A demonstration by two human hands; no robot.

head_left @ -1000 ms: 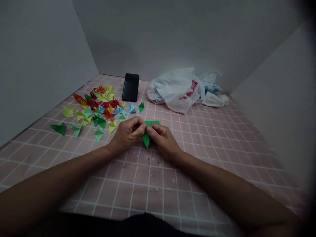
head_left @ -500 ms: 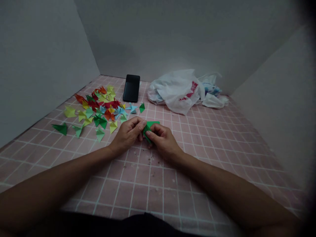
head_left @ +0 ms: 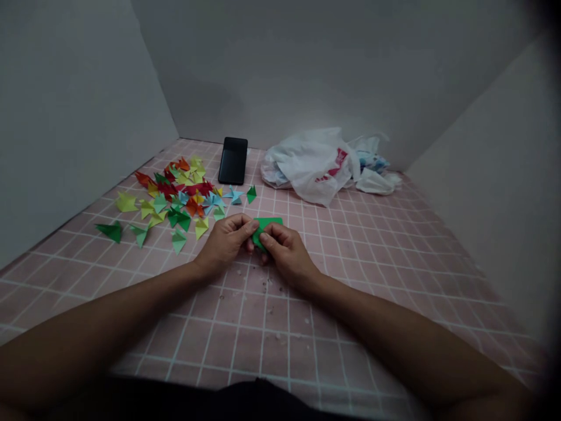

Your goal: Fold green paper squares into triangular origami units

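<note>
Pinching green origami paper (head_left: 268, 223) | left hand (head_left: 225, 242), right hand (head_left: 284, 251) both grasping | long axis crosswise, tip toward body

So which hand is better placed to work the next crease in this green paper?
Probably the right hand: its fingers lie across the front of the green origami paper, while the left hand only meets the paper at its left edge.

Black smartphone (head_left: 232, 161) beside crumpled white plastic bag (head_left: 307, 166)
</note>
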